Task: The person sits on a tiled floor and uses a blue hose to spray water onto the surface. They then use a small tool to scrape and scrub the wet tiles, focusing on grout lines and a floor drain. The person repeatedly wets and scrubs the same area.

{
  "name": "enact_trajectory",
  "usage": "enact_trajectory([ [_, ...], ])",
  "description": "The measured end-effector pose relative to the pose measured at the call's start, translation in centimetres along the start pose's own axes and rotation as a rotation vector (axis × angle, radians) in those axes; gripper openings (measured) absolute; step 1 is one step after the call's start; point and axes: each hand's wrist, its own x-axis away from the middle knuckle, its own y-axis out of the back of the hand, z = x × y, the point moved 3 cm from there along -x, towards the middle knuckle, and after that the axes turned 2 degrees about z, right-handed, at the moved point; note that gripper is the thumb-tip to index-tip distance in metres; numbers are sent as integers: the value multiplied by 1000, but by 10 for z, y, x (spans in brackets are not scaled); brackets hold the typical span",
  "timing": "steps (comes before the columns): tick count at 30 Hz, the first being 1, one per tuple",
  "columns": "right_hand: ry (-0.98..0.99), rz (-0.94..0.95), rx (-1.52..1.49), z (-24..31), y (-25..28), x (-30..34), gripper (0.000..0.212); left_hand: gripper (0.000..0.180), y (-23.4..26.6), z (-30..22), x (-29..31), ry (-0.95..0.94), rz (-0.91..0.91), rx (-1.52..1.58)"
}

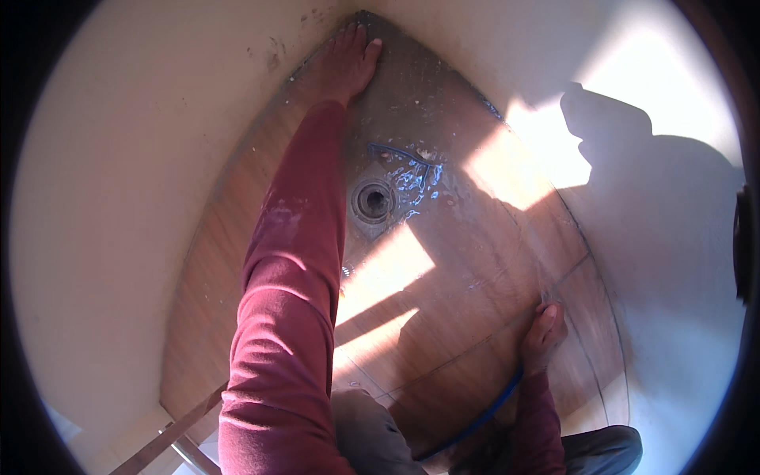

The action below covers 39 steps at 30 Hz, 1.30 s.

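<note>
My left hand [347, 63] reaches into the far corner of the tiled floor [467, 317]. It lies flat there with its fingers stretched out, against the wet grey patch. My right hand [545, 331] is closed round the end of a blue hose [484, 416] at the lower right. A thin spray of water fans out from its fingertips toward the far side. Between the hands, nearer the left forearm, sits a round floor drain [373, 200] with a dark opening. Water with bright blue-white glints stands on the floor just right of the drain.
Pale walls [119, 174] rise on both sides and meet at the far corner. Dark smudges mark the left wall near that corner. At the lower left are a brown strip [178, 427] and a metal tube [190, 453]. My knees show at the lower edge. Sunlit patches and shadows cross the floor.
</note>
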Motion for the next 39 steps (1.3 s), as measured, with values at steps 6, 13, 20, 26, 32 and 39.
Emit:
enact_trajectory([
  [6,-121,124,-68,0,3,-3,35,63,-21,-42,-2,-127,99,-25],
  [13,-107,42,-130,-5,-2,-7,39,58,13,-121,110,-513,250,245],
  [20,-102,63,-115,5,-3,-6,38,57,36,-34,84,278,113,828],
  [26,-119,54,-93,7,-9,-2,38,64,8,36,40,-3,101,-212],
  [32,23,-7,-32,10,-6,-5,39,63,5,-75,57,-321,258,-28],
  [39,-53,41,-83,11,0,-14,39,55,40,-140,147,-579,376,258],
])
